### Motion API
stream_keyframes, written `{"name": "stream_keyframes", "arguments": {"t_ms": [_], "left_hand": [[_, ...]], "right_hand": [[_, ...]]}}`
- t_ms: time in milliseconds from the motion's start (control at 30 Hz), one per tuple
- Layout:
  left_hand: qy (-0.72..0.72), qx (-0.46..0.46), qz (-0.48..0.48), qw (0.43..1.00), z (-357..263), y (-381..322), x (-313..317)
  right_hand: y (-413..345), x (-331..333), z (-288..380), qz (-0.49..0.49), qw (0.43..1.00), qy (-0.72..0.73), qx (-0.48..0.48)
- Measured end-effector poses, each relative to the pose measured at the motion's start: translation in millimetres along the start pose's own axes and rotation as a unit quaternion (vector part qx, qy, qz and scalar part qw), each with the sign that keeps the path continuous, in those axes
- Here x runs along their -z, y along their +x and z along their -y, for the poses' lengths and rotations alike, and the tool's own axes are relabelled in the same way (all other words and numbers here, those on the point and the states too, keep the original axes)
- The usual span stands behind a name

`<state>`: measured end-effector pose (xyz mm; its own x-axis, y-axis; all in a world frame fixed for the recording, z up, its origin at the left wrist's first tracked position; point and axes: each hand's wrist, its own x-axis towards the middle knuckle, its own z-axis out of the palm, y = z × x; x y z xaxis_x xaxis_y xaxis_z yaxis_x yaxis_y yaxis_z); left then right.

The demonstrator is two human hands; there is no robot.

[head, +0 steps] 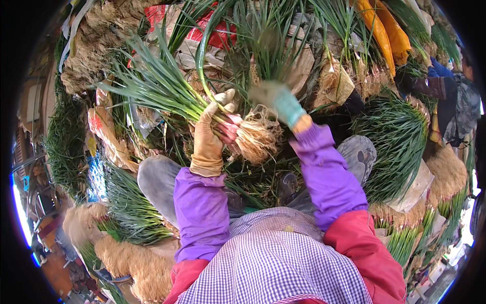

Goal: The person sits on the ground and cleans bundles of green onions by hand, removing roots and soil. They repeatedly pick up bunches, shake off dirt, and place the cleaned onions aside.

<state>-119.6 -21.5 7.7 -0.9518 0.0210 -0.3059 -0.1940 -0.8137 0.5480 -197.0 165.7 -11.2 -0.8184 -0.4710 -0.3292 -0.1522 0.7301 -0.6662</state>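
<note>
My left hand (210,133), in a tan glove, is closed around a bunch of green-leaved allium plants (182,98). Their pinkish bulbs (229,128) and pale, shaggy roots (258,138) point right, while the long leaves fan out to the upper left. One longer curved stalk rises up past the thumb. My right hand (271,98), in a glove with a teal cuff, is blurred by motion just above and right of the roots. Its fingers cannot be made out, nor whether it holds anything. Loose leaves (258,171) lie below, between my knees.
Leafy plants (265,49) lie ahead across sacks (216,34). A large leafy pile (398,144) is at the right, another (133,209) at the lower left. Root-ended bundles (133,262) lie at both sides. Another person (444,87) sits at the far right.
</note>
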Motion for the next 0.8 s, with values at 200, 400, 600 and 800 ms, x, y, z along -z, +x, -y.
{"name": "stream_keyframes", "arguments": {"t_ms": [200, 400, 600, 800], "left_hand": [[-0.214, 0.088, 0.106, 0.967, 1, 9, 10], [-0.042, 0.072, 0.02, 0.996, -5, -16, 22], [0.173, 0.157, -0.139, 0.962, 31, -19, 7], [0.211, 0.148, -0.15, 0.955, 27, -24, 12]], "right_hand": [[97, 48, -3, -0.16, 0.943, -0.091, -0.278], [18, 48, -45, -0.13, 0.859, 0.491, -0.071], [-24, 7, 14, -0.122, 0.9, 0.417, 0.014], [-22, -15, 35, -0.207, 0.971, -0.08, 0.093]]}}
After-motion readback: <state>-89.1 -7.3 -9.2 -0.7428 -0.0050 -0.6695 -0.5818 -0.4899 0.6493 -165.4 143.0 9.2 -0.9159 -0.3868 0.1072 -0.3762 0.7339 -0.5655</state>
